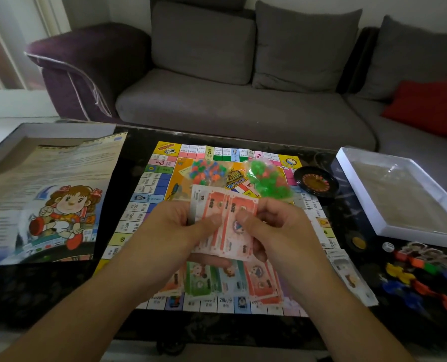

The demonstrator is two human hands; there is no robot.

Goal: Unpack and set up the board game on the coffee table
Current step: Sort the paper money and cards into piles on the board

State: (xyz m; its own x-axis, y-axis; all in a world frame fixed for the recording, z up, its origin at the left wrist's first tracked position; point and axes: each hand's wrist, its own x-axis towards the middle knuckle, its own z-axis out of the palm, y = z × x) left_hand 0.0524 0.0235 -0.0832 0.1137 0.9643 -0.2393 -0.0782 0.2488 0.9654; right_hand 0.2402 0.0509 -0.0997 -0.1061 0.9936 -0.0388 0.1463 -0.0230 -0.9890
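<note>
1. The near strip of the coffee table point(47, 296), in front of the game board point(149, 205), lies bare on the left and along the front edge.
2. The board's middle is blocked by two bags of plastic pieces point(209, 171) point(269, 178); piles of paper money point(230, 280) cover its near edge.
3. On the left, the rule sheet point(47, 194) and the box half point(68, 130) under it fill the table up to the board.
4. On the right, the small roulette wheel point(317, 182) sits just beside the board's far corner, and the white box tray point(399, 194) takes the far right.
5. Coloured tokens point(426, 278) and a card stack point(352, 275) crowd the near right.
6. A narrow dark gap runs between board and tray.
</note>
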